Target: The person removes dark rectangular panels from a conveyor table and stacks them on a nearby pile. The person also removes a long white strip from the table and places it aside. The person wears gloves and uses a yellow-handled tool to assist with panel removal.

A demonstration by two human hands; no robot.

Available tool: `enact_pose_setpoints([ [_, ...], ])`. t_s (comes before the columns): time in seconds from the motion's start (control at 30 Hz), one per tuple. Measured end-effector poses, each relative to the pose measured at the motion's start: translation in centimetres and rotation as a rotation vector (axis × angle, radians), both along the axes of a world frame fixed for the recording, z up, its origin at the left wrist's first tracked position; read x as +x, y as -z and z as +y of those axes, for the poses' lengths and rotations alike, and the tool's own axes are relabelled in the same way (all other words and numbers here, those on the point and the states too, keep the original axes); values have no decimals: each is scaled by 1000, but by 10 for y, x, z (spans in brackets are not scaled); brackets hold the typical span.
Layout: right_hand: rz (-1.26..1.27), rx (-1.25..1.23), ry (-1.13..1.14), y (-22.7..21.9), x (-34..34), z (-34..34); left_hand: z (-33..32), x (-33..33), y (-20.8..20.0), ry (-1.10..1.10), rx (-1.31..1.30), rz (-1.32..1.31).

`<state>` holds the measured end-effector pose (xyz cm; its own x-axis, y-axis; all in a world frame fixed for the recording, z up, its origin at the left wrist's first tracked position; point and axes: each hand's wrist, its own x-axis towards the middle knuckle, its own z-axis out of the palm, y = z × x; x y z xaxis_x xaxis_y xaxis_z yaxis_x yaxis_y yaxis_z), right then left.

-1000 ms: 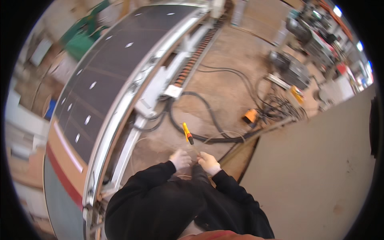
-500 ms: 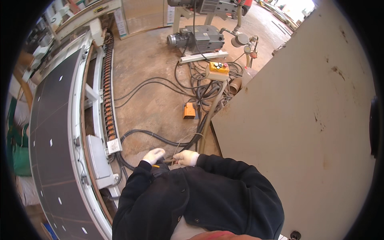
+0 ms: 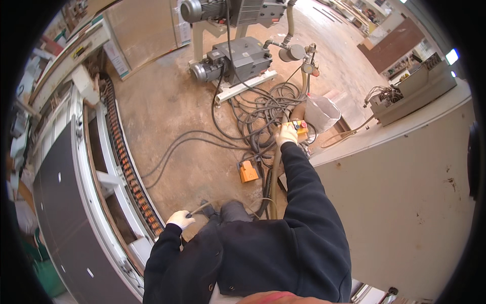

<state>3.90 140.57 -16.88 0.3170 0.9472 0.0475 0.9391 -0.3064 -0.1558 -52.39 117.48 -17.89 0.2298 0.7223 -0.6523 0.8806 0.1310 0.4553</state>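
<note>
My left hand (image 3: 180, 219), in a pale work glove, is closed round a thin beige hose (image 3: 201, 206), low in front of me on the left. A small dark end piece shows at its fingers. My right arm stretches forward, and its gloved hand (image 3: 287, 134) rests on the yellow control box (image 3: 302, 133) with coloured buttons. That hand covers the box's left part, and its fingertips are hard to make out. Below and left of the box, an orange foot pedal housing (image 3: 248, 172) sits on the floor.
Black cables (image 3: 266, 109) lie coiled round the control post. Grey pumps (image 3: 235, 61) stand beyond. On the left runs a machine frame with a cable chain (image 3: 124, 152) and a dark panel (image 3: 76, 213). A large beige cabinet (image 3: 395, 202) fills the right, near a white sack (image 3: 322, 114).
My hands have moved apart. The right one has reached forward to the control box; the left has shifted left with the hose. The view has tilted and turned.
</note>
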Motion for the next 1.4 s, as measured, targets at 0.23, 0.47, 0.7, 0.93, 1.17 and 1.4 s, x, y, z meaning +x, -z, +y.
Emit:
enact_pose_setpoints([
  [0.23, -145, 69, 82, 19, -20, 0, 167, -22, -34, 25, 97, 75],
  [0.47, 16, -487, 72, -76, -7, 77, 348, 35, -40, 419, 94, 42],
  [0.7, 427, -234, -744, -79, -225, 271, 506, 53, -86, 587, 577, 79],
  [0.93, 861, -632, -829, -45, -420, 422, 640, -64, -132, 497, 774, 204],
  [1.17, 1108, -805, -989, -10, -538, 515, 667, -233, -112, 162, 470, 166],
  [1.4, 969, -1700, -1099, -43, -696, 569, 691, -321, -120, 189, 551, 127],
])
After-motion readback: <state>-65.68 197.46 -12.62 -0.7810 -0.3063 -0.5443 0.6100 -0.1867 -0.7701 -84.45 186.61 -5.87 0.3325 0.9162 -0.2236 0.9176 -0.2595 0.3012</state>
